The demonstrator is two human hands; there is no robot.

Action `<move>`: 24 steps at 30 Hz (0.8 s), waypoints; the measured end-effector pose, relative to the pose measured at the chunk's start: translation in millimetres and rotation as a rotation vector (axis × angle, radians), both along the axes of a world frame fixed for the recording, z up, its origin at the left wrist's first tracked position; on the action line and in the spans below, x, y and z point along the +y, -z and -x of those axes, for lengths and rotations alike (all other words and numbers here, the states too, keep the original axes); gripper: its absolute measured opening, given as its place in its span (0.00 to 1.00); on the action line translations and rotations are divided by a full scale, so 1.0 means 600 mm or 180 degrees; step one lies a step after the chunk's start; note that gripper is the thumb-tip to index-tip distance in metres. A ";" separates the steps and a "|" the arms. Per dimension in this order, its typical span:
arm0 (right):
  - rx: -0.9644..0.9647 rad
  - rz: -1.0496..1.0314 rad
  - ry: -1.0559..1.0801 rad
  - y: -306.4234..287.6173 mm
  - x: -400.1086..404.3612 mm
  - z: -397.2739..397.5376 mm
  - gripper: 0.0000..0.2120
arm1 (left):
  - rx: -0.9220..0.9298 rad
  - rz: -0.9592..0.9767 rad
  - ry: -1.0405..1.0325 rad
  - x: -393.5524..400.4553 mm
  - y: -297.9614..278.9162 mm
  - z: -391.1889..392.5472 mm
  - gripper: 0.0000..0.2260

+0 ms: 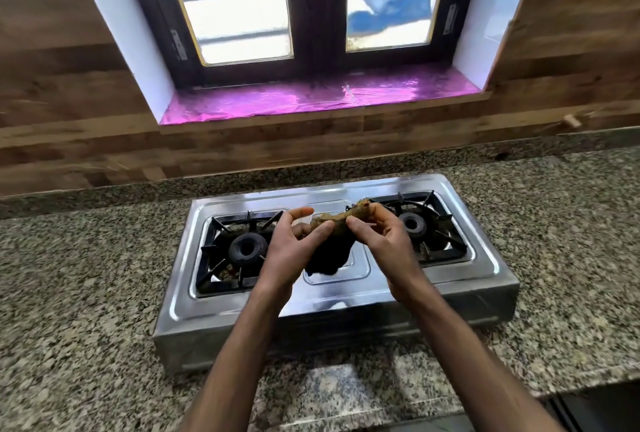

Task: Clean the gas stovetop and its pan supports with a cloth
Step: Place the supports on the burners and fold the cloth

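Observation:
A two-burner stainless steel gas stove [346,300] stands on the granite counter. A black pan support [221,251] rings the left burner [246,248], and another pan support [446,223] rings the right burner [412,223]. Above the stove's middle I hold a dirty brown cloth [334,237] between both hands. My left hand [291,251] pinches its left part with thumb and fingers. My right hand [384,241] grips its upper right end. The cloth's dark lower end hangs down over the centre panel.
Speckled granite counter [86,293] spreads on both sides of the stove and in front of it. A wood-panelled wall [69,102] rises behind, with a window and a pink foil-lined sill [311,99]. A dark gap shows at the lower right corner [595,407].

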State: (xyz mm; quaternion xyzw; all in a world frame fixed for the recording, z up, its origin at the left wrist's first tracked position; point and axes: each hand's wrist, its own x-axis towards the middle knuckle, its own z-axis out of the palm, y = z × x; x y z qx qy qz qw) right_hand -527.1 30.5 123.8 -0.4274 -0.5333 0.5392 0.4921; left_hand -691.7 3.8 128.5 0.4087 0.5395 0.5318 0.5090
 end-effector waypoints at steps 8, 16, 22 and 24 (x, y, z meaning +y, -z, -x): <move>-0.0014 -0.0055 0.0406 -0.014 -0.002 -0.017 0.04 | 0.0035 0.0150 0.0679 0.022 0.002 -0.011 0.08; -0.0374 -0.0127 0.1307 0.001 -0.022 -0.141 0.08 | 0.0207 -0.0141 0.1063 0.035 -0.001 -0.159 0.08; -0.1100 -0.0119 0.2364 0.016 -0.042 -0.320 0.12 | 0.0218 -0.0548 0.1871 0.042 0.007 -0.343 0.25; -0.1061 0.0102 0.2443 0.021 -0.051 -0.393 0.15 | 0.0407 -0.0718 0.2052 0.047 0.014 -0.419 0.28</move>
